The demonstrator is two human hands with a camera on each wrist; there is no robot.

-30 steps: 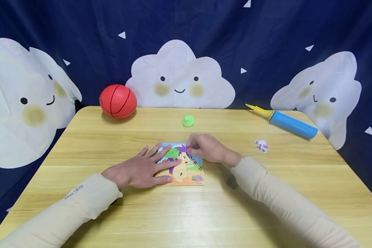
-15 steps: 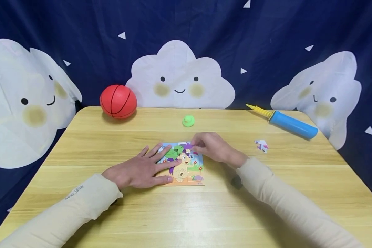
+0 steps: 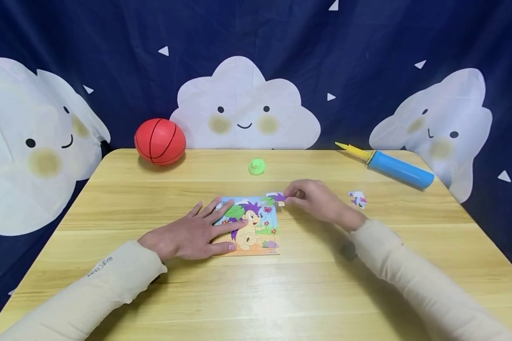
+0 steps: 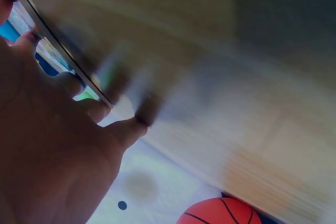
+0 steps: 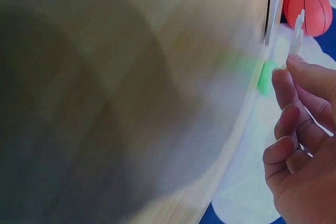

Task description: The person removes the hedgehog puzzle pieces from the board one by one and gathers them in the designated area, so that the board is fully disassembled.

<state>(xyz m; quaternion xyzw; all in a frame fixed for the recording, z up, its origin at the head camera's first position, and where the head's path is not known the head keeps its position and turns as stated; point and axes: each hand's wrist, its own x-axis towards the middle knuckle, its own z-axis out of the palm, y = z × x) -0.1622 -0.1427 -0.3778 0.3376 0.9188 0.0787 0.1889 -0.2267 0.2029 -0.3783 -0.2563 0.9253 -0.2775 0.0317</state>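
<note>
A hedgehog jigsaw puzzle [image 3: 252, 232] lies flat on the table, its picture showing purple spines and a green leaf. My left hand [image 3: 192, 234] rests on its left part with fingers spread straight. In the head view my right hand [image 3: 317, 201] pinches a puzzle piece [image 3: 276, 198] with purple and green print, over the puzzle's upper right corner. The right wrist view shows that piece [image 5: 296, 38] edge-on between thumb and forefinger, raised above the table. Another loose puzzle piece [image 3: 358, 199] lies on the table to the right of my right hand.
Behind the puzzle sits a small green rubber duck [image 3: 257, 166]. A red toy basketball [image 3: 160, 142] stands at the back left, and a blue and yellow hand pump [image 3: 398, 169] lies at the back right. A dark blue cloud-patterned curtain [image 3: 281, 28] hangs behind the table [image 3: 239, 298].
My right hand has moved rightward from the puzzle's upper part, drawing the pinched piece off to the upper right corner. The left hand has stayed on the puzzle.
</note>
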